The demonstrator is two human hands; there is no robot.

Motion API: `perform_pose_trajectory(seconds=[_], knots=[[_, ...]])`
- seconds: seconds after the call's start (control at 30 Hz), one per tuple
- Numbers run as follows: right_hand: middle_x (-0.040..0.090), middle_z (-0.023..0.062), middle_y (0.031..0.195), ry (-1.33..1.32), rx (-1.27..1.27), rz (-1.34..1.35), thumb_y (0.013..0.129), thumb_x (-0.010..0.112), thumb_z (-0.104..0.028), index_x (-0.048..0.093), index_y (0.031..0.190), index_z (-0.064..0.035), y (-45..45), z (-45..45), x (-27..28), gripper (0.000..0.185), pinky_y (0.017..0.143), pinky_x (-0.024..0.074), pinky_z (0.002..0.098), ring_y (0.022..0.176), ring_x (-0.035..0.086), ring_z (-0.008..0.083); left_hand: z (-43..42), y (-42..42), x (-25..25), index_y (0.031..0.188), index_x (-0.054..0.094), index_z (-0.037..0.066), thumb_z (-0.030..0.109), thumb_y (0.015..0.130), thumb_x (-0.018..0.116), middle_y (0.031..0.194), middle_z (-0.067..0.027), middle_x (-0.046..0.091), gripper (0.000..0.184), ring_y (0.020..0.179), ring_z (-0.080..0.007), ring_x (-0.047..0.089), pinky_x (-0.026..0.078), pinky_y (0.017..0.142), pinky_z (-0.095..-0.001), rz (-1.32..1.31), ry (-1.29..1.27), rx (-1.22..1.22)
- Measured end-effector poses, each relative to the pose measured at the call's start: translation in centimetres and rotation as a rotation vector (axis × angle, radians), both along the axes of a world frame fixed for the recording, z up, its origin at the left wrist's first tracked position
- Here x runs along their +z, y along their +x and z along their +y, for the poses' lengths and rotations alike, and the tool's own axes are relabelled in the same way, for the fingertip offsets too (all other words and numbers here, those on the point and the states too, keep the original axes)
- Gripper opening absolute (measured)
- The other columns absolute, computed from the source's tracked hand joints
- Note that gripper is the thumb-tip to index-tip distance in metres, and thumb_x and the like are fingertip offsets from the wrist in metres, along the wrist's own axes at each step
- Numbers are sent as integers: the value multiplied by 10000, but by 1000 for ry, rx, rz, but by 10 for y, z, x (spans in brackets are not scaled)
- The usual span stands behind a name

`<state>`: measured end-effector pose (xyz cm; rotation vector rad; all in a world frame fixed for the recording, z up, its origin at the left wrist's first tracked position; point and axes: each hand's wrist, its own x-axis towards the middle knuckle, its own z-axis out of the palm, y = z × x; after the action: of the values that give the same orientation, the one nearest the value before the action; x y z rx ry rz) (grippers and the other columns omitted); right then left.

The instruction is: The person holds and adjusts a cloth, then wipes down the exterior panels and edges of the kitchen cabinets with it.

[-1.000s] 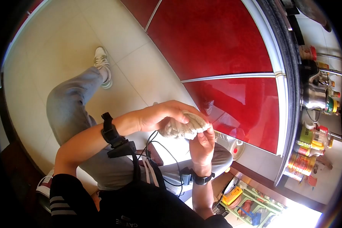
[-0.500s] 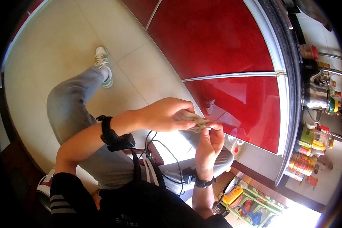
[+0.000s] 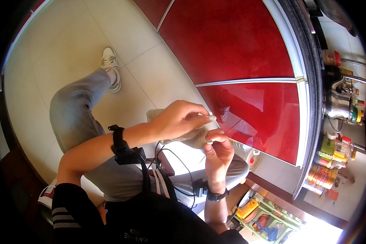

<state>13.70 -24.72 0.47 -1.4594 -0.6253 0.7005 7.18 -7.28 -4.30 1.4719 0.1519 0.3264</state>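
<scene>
A limp beige piece of fabric (image 3: 187,139), perhaps a sock or a glove, hangs over my lap. My left hand (image 3: 181,122) comes in from the left and pinches its upper edge between thumb and fingers. Just below, my right hand (image 3: 218,154) pinches another edge of it with thumb and forefinger. The fabric stretches between both hands and passes behind the left one, where part of it is hidden. Dark straps with small boxes sit on both wrists, the left strap (image 3: 120,144) being the larger.
Glossy red cabinet doors (image 3: 248,114) stand close on the right, under a dark countertop (image 3: 309,101) with several jars and a metal kettle (image 3: 339,101). A green rack (image 3: 268,221) is at the lower right. Black cables (image 3: 187,164) cross my lap; pale tiles (image 3: 138,81) cover the floor.
The fabric was bunched up between the hands and now hangs out longer. The left hand has shifted slightly up; the right hand has moved slightly down and left.
</scene>
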Motion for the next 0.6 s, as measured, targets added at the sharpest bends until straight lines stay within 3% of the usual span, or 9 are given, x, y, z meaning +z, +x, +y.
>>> perform_pose_trajectory(seconds=[0.1, 0.2, 0.27, 0.33, 0.37, 0.5, 0.6], knots=[[583, 62, 954, 5, 55, -33, 812, 712, 35, 653, 947, -4, 0, 2, -1, 152, 845, 442, 288, 891, 570, 162, -4, -1, 2, 1046, 687, -21, 124, 927, 640, 774, -85, 684, 194, 691, -109, 621, 501, 660, -257, -68, -86, -49], [608, 72, 919, -3, 270, 130, 785, 714, 45, 669, 935, -5, 3, 1, 9, 164, 792, 465, 302, 859, 594, 175, -5, 0, -3, 1072, 681, -35, 103, 931, 632, 858, -82, 687, 203, 762, -118, 639, 510, 696, -250, -82, -39, 13], [657, 74, 909, -48, 650, 229, 762, 720, 29, 682, 929, -35, 14, -1, 21, 183, 766, 473, 298, 857, 619, 180, -1, 1, 0, 1071, 676, -51, 63, 923, 631, 928, -80, 669, 192, 818, -117, 630, 509, 724, -253, -62, -149, 47], [669, 83, 954, -11, 835, 171, 760, 730, 15, 687, 927, -50, 16, 7, 27, 184, 792, 477, 304, 890, 627, 184, 3, 2, 2, 1074, 675, -52, 49, 918, 633, 936, -77, 656, 191, 830, -111, 616, 507, 731, -255, -82, -202, 61], [673, 82, 978, -24, 819, 142, 762, 726, 38, 681, 939, -35, 16, 9, 30, 197, 836, 484, 329, 916, 629, 184, 5, 1, 4, 1054, 688, -41, 56, 909, 648, 901, -65, 649, 179, 822, -115, 606, 497, 739, -258, -59, -268, -3], [666, 86, 969, -156, 2, 86, 811, 681, 100, 658, 973, 16, 3, 3, 16, 184, 874, 480, 300, 938, 615, 156, -4, -5, 15, 1040, 708, -22, 89, 905, 666, 884, -65, 648, 180, 817, -141, 593, 468, 712, -276, -84, -86, -62], [656, 91, 974, -83, -111, -122, 819, 686, 93, 656, 987, 32, 8, 4, 9, 181, 866, 465, 276, 940, 607, 160, -9, -6, 12, 1057, 703, -25, 89, 905, 669, 903, -75, 652, 193, 804, -142, 612, 483, 693, -261, -116, -148, -33]])
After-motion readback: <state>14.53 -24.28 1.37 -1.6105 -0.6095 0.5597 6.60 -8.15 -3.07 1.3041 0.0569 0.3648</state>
